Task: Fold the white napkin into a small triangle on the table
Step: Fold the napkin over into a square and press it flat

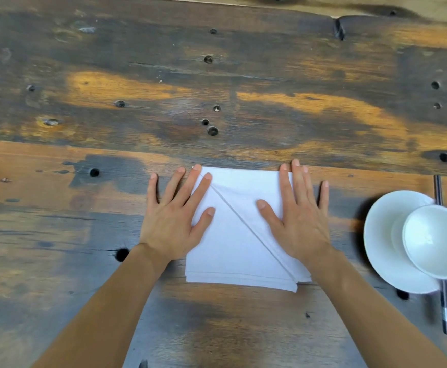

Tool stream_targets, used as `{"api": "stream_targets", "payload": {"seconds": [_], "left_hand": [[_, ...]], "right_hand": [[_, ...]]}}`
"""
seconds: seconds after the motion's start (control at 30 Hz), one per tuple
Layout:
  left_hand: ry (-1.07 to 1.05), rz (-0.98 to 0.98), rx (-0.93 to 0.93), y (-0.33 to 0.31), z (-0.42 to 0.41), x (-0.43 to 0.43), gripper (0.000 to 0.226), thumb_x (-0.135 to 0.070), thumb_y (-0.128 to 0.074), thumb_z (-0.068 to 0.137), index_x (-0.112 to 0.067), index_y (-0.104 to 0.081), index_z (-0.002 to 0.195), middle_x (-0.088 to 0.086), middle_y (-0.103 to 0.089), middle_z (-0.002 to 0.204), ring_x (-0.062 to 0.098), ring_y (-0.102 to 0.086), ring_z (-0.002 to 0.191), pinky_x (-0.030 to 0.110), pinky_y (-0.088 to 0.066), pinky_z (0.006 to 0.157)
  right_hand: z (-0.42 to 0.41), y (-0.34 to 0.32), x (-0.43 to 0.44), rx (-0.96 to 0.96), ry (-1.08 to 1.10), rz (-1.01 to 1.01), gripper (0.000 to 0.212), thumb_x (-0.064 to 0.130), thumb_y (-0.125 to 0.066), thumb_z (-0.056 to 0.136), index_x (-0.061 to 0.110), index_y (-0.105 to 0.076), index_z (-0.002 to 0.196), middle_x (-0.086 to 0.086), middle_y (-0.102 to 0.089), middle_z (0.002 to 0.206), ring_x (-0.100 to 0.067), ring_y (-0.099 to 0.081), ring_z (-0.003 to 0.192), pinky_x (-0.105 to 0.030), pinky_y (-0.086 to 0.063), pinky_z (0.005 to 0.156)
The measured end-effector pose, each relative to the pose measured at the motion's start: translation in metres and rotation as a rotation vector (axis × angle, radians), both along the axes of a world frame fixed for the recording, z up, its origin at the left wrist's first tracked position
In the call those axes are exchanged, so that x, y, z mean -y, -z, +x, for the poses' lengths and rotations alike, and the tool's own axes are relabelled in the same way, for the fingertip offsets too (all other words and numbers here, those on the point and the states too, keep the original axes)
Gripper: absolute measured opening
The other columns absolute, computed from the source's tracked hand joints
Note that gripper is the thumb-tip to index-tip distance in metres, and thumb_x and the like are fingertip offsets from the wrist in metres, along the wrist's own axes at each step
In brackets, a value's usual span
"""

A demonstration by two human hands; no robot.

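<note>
The white napkin (233, 245) lies flat on the wooden table (217, 88), square in outline, with a diagonal edge running from its far left corner to its near right corner. Layered edges show along its near side. My left hand (176, 219) rests palm down on the napkin's left edge, fingers spread, partly on the table. Flat on the napkin's right edge lies my right hand (296, 211), fingers spread, thumb pressing the upper right part. Neither hand grips anything.
A white saucer (384, 251) with a small white bowl (434, 240) on it stands to the right of the napkin. Dark chopsticks (446, 304) lie under the saucer, pointing away from me. The worn tabletop has several dark holes.
</note>
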State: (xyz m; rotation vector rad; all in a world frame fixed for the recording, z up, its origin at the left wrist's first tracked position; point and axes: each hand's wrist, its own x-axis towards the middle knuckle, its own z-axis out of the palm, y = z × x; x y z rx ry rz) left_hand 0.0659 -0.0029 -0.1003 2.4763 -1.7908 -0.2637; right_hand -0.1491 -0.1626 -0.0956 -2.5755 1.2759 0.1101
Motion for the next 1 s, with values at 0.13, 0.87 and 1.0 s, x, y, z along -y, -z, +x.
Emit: {"api": "stream_targets", "payload": {"seconds": [0.13, 0.87, 1.0], "left_hand": [[0.004, -0.003, 0.009, 0.002, 0.000, -0.001, 0.064, -0.055, -0.028, 0.105, -0.027, -0.025, 0.162, -0.003, -0.022, 0.171, 0.027, -0.022, 0.156, 0.069, -0.010, 0.120], [0.004, 0.010, 0.031, 0.000, -0.001, -0.001, 0.065, -0.056, -0.027, 0.103, -0.028, -0.027, 0.162, -0.002, -0.023, 0.170, 0.027, -0.023, 0.155, 0.067, -0.009, 0.122], [0.000, 0.004, 0.029, 0.000, -0.001, -0.001, 0.065, -0.056, -0.026, 0.104, -0.028, -0.025, 0.162, -0.003, -0.020, 0.171, 0.027, -0.021, 0.156, 0.067, -0.009, 0.121]], "right_hand": [[-0.001, -0.001, 0.001, -0.025, -0.016, 0.010, 0.086, 0.074, -0.012, 0.097, 0.018, -0.002, 0.162, -0.003, 0.004, 0.170, -0.019, 0.006, 0.156, -0.058, 0.004, 0.122], [0.058, -0.006, -0.073, 0.021, -0.318, 0.055, 0.085, 0.066, -0.008, 0.101, 0.006, -0.011, 0.160, -0.009, -0.002, 0.170, -0.021, 0.004, 0.156, -0.054, -0.005, 0.124], [0.028, -0.007, -0.082, 0.005, -0.308, 0.054, 0.081, 0.063, -0.015, 0.103, 0.005, -0.014, 0.160, -0.009, -0.003, 0.169, -0.021, 0.001, 0.156, -0.054, -0.009, 0.124]]}}
